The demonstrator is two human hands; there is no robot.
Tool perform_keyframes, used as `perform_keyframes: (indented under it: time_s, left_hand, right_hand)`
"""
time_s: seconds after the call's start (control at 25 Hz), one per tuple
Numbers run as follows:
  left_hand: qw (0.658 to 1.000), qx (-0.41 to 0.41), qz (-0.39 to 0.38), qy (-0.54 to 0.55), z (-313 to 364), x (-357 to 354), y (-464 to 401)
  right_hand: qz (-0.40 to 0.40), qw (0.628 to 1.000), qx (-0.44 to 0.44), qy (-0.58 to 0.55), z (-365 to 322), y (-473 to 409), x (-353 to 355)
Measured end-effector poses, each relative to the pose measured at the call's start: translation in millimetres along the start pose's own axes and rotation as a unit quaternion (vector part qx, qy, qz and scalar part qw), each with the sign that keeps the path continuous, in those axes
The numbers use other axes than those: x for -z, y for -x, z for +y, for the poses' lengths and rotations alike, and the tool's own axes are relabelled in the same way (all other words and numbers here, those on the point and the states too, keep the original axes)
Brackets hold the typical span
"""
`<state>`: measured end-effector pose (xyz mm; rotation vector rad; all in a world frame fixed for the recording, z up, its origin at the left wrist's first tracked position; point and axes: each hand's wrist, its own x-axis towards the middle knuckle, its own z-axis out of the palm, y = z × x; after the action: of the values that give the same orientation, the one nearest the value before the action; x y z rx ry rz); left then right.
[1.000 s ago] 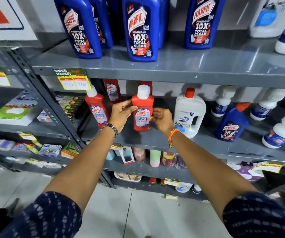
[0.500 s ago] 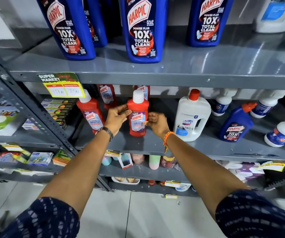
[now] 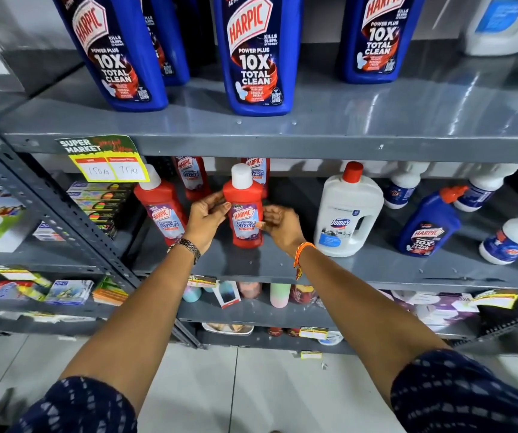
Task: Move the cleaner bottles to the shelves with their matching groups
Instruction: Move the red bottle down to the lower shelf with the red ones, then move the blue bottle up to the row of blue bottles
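**Setting a red Harpic bathroom cleaner among its own kind on the middle shelf**

A person faces grey metal store shelving, both bare arms reaching forward. Between the hands stands a red Harpic Bathroom Cleaner bottle (image 3: 245,210) with a white cap, upright, its base on the middle shelf (image 3: 376,270). The left hand (image 3: 203,218) curls around the bottle's left side, thumb and fingers touching the label. The right hand (image 3: 279,223) presses fingertips against the label's right edge; both hands are closed lightly on the bottle, not clamped hard.

Three more red Harpic bottles are near it: one just to the left (image 3: 161,207), two farther back (image 3: 190,176). This looks like the matching group, so the step in hand appears to be the final seating of this bottle.

To the right on the same shelf stand a white Domex bottle (image 3: 346,214) with a red cap, then a small blue Harpic bottle (image 3: 429,226) leaning among white bottles with blue labels (image 3: 517,235). Large blue Harpic Power Plus bottles (image 3: 251,54) line the upper shelf.

The next move likely calls for letting go cleanly, checking the bottle stays upright, then reaching right for the stray small blue Harpic, which probably belongs above with the blue ones.
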<state>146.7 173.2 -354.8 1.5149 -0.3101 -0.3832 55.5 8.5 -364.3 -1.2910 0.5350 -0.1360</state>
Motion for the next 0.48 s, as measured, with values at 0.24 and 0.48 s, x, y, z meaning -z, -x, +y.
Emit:
perform_keyframes:
  time_s: [0.24, 0.48]
  left_hand:
    - [0.987, -0.085, 0.138, -0.022, -8.2, -27.4, 51.8]
    - [0.97, -0.143, 0.194, -0.018, -35.7, -112.8, 118.5]
  right_hand:
    - [0.029, 0.99, 0.066, 0.121, 17.0, 26.7, 20.4]
    - [0.107, 0.972, 0.113, 0.174, 53.3, 91.0, 112.8]
